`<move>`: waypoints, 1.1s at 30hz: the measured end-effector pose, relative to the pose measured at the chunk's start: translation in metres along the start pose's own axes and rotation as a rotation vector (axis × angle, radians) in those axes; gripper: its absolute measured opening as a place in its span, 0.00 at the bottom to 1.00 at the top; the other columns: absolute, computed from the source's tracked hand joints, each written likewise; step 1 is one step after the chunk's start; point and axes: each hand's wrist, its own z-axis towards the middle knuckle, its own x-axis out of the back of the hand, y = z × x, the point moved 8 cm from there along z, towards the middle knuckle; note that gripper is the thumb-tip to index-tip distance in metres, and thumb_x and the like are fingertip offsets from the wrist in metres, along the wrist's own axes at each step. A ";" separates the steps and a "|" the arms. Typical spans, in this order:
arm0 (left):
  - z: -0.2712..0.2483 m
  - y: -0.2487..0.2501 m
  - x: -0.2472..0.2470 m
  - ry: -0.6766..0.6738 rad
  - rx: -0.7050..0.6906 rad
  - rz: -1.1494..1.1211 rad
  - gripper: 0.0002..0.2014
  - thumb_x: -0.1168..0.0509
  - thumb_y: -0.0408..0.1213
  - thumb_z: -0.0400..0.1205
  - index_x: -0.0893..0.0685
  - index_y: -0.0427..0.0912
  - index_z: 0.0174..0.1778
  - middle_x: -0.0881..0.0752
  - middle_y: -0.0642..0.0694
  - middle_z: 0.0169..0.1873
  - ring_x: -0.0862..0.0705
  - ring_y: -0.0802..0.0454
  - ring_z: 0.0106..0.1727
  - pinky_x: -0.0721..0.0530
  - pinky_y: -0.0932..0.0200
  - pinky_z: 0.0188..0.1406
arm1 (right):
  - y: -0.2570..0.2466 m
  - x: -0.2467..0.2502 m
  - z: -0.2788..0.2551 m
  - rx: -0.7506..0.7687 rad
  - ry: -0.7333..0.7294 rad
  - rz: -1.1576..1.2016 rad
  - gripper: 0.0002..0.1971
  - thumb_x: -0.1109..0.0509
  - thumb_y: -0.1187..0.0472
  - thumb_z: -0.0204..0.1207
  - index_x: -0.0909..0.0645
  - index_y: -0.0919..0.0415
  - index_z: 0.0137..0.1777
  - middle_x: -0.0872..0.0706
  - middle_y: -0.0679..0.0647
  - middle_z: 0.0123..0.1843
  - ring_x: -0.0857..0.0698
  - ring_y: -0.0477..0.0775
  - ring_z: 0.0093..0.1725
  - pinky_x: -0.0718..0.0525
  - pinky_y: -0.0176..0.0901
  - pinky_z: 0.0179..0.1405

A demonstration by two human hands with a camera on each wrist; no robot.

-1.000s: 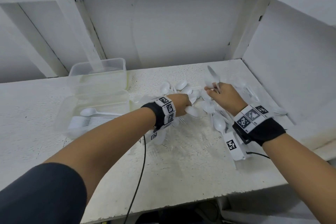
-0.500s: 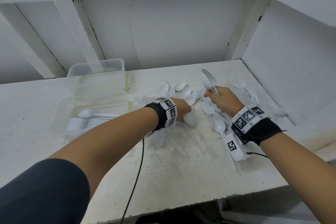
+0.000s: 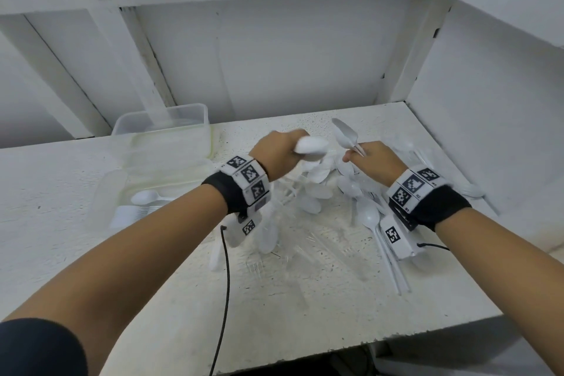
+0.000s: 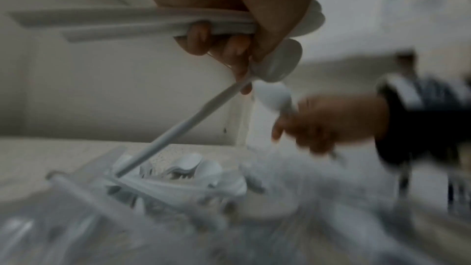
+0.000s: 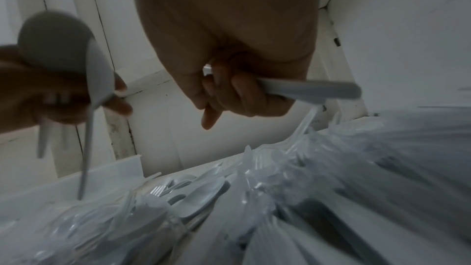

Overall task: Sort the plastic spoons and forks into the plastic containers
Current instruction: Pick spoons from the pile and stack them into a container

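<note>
A person stands at a white table (image 3: 305, 299) with both hands raised over a loose pile of white plastic cutlery (image 3: 335, 192) in the middle of it. The left hand (image 3: 276, 151) has its fingers curled around a small bunch of spoons (image 3: 311, 145), bowls pointing right, with 1 handle dangling down toward the pile. The right hand (image 3: 375, 160) has its fingers closed on the handles of another few spoons (image 3: 345, 134), bowls tilted up and left. At the left of the table sit 2 clear plastic containers (image 3: 171, 119); the nearer one holds 1 spoon beside a stack of forks.

This cutlery looks very light, thin and smooth, likely to slide or tangle, and probably snaps if bent. The handle seems the safest place to grip, with bowls lined up.

Compared with 0.5 seconds ago, the left hand has lifted off the pile and now sits higher and farther back, carrying spoons. The right hand has barely shifted and keeps its grip.
</note>
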 end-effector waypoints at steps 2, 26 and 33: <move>-0.003 -0.018 0.022 0.144 0.122 -0.249 0.13 0.38 0.37 0.83 0.20 0.39 0.62 0.13 0.42 0.53 0.15 0.45 0.53 0.23 0.59 0.50 | -0.007 -0.007 0.011 -0.004 -0.032 -0.071 0.12 0.37 0.58 0.79 0.15 0.64 0.45 0.22 0.52 0.32 0.23 0.53 0.35 0.31 0.38 0.30; -0.051 -0.092 0.029 0.306 0.565 -0.766 0.03 0.39 0.29 0.79 0.21 0.38 0.47 0.15 0.45 0.31 0.31 0.54 0.25 0.31 0.64 0.23 | -0.037 -0.033 0.054 0.093 -0.095 -0.426 0.14 0.37 0.58 0.80 0.17 0.71 0.50 0.14 0.65 0.49 0.16 0.63 0.52 0.28 0.42 0.41; -0.057 -0.086 0.039 0.306 0.531 -0.823 0.04 0.39 0.30 0.80 0.20 0.40 0.42 0.13 0.46 0.30 0.29 0.56 0.23 0.32 0.67 0.21 | -0.109 0.019 0.002 0.457 0.196 -0.399 0.10 0.39 0.63 0.80 0.23 0.64 0.58 0.14 0.62 0.48 0.19 0.62 0.42 0.27 0.44 0.36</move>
